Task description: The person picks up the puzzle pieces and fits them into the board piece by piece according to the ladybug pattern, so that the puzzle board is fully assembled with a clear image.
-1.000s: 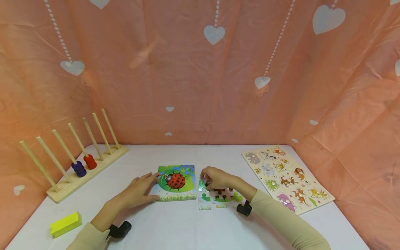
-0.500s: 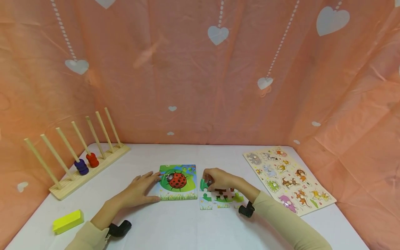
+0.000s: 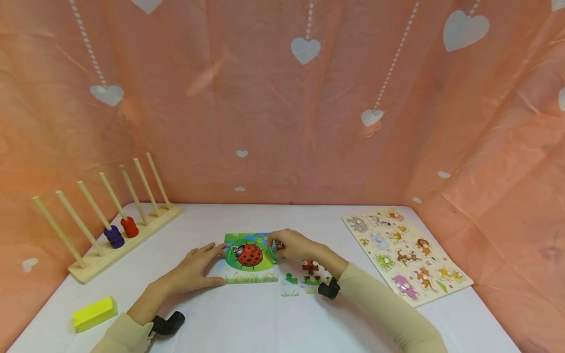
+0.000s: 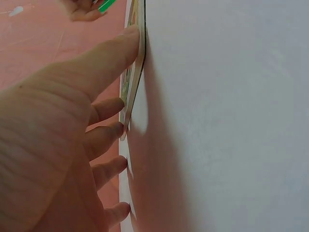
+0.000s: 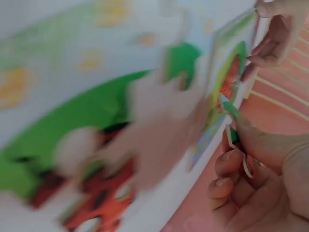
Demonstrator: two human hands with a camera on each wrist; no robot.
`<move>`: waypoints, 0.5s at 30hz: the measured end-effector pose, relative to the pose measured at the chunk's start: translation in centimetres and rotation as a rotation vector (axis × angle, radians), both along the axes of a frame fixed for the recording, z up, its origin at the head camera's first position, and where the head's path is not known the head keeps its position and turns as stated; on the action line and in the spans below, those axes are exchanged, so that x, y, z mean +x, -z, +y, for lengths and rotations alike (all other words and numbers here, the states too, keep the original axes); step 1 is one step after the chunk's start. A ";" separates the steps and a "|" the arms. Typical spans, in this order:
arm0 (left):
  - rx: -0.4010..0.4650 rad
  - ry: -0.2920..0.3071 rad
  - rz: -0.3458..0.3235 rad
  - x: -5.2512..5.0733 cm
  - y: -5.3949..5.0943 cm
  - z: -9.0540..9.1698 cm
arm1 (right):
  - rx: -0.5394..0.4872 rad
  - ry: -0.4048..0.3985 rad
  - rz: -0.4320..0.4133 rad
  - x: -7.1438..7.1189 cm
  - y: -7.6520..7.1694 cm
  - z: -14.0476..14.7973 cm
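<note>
A square ladybug picture board (image 3: 249, 256) lies on the white table. My left hand (image 3: 194, 271), fingers spread and fairly straight, touches its left side; in the left wrist view the thumb (image 4: 113, 58) rests against the board's edge. My right hand (image 3: 295, 246) is over the board's right side and pinches a green jigsaw piece (image 5: 231, 108) between thumb and fingers. The piece is tilted, and the fingers partly hide it. Several other jigsaw pieces (image 3: 290, 289) lie right of the board, some under my right forearm, with gaps between them.
A wooden peg rack (image 3: 132, 240) with purple and red beads stands at the left. In front of it lies a yellow block (image 3: 94, 314). An animal knob puzzle (image 3: 403, 255) lies at the right. A pink curtain (image 3: 265, 122) with hearts hangs behind the table.
My right hand has lifted the green jigsaw piece from among the loose pieces and moved it left over the ladybug board. My left hand has stayed at the board's left side.
</note>
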State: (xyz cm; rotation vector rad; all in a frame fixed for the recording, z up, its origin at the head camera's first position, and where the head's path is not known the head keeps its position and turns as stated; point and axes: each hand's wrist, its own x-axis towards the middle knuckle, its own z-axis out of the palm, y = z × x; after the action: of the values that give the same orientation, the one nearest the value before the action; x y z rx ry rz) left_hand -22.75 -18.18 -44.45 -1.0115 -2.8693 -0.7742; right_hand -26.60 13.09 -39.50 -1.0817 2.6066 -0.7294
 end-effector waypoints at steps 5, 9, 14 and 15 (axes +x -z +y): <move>0.003 -0.003 -0.004 0.0 0.0 0.2 | -0.017 0.001 0.020 -0.1 -0.4 -1.9; -0.005 -0.002 0.001 0.0 -0.1 0.2 | -0.056 -0.003 0.007 0.0 -0.1 -3.5; -0.002 -0.001 -0.002 0.0 -0.1 0.1 | -0.071 0.004 0.035 0.1 0.8 -5.4; 0.000 0.002 0.000 0.0 -0.1 0.1 | -0.071 0.008 0.044 0.2 0.9 -5.8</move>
State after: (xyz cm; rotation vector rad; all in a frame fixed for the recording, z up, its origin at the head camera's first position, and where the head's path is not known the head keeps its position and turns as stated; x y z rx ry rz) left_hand -22.77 -18.13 -44.30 -1.0143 -2.8688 -0.7741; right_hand -26.41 7.29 -40.40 -1.1204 2.6419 -0.8149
